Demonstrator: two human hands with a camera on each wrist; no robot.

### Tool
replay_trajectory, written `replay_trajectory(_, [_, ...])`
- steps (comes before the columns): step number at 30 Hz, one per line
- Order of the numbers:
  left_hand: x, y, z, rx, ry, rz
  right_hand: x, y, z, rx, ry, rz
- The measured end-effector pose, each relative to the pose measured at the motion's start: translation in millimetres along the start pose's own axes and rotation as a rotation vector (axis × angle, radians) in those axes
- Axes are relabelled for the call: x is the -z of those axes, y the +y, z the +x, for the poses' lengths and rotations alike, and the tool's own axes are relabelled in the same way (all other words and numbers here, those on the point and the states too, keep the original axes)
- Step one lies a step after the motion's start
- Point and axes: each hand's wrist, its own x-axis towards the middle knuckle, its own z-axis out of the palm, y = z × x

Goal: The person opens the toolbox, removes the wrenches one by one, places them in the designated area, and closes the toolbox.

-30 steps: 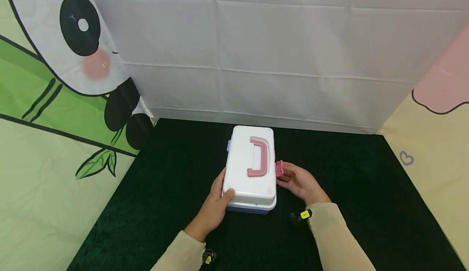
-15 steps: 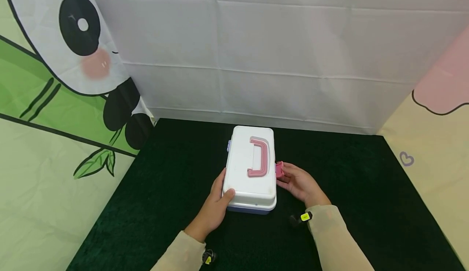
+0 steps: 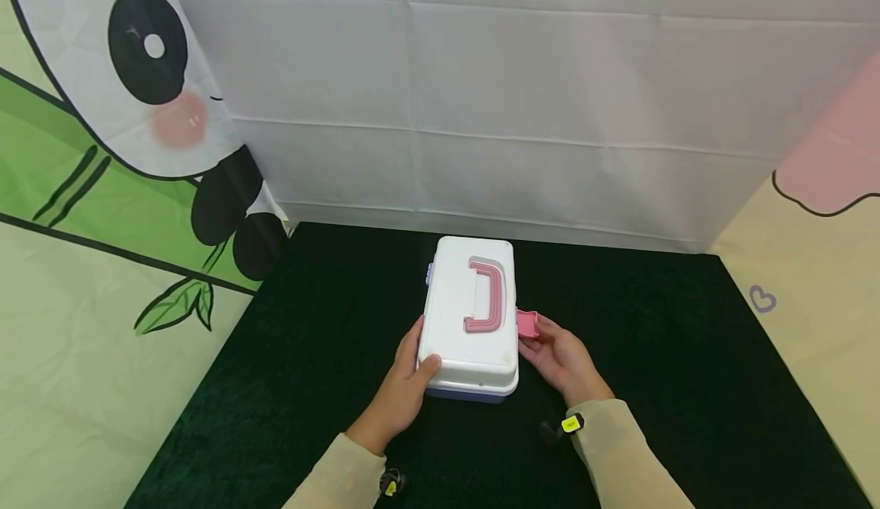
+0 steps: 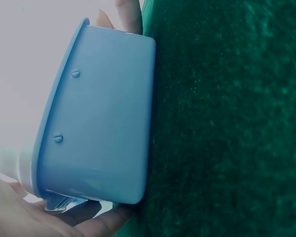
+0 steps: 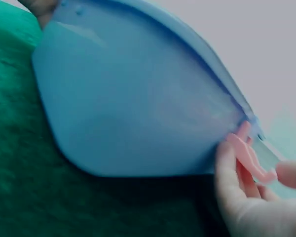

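Observation:
A storage box with a white lid (image 3: 450,348) and a pink carry handle (image 3: 493,303) lies lengthwise on the dark green cloth. Its body (image 4: 101,113) looks blue in both wrist views. My left hand (image 3: 399,398) grips the near left corner, thumb over the lid's edge and fingers along the side. On the right side a pink latch (image 3: 527,324) sticks outward from the box. My right hand (image 3: 567,360) pinches this latch; in the right wrist view the thumb meets the free end of the latch (image 5: 251,160), with fingers beneath it. The inside of the box is hidden.
Green cloth (image 3: 660,356) covers the table around the box. A white sheet (image 3: 509,96) hangs behind its far edge. Printed cartoon curtains (image 3: 103,387) flank both sides. A purple hinge (image 3: 429,273) shows on the box's left side.
The pink latch has swung further outward from the box. My right hand has shifted slightly toward me along with it. The box and my left hand have stayed in place.

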Motion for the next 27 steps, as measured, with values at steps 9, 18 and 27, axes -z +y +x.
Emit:
replay_trajectory(9, [0.1, -1.4, -0.1, -0.003, 0.004, 0.007, -6, 2, -2.3, 0.023, 0.042, 0.015])
replay_trajectory(18, [-0.9, -2.1, 0.7, 0.006, 0.003, 0.011, -3, -14, -18.1, 0.129, 0.082, -0.333])
replay_trajectory(27, [-0.7, -2.4, 0.3, 0.004, -0.002, 0.007, -9, -15, -44.8, 0.363, 0.13, -0.919])
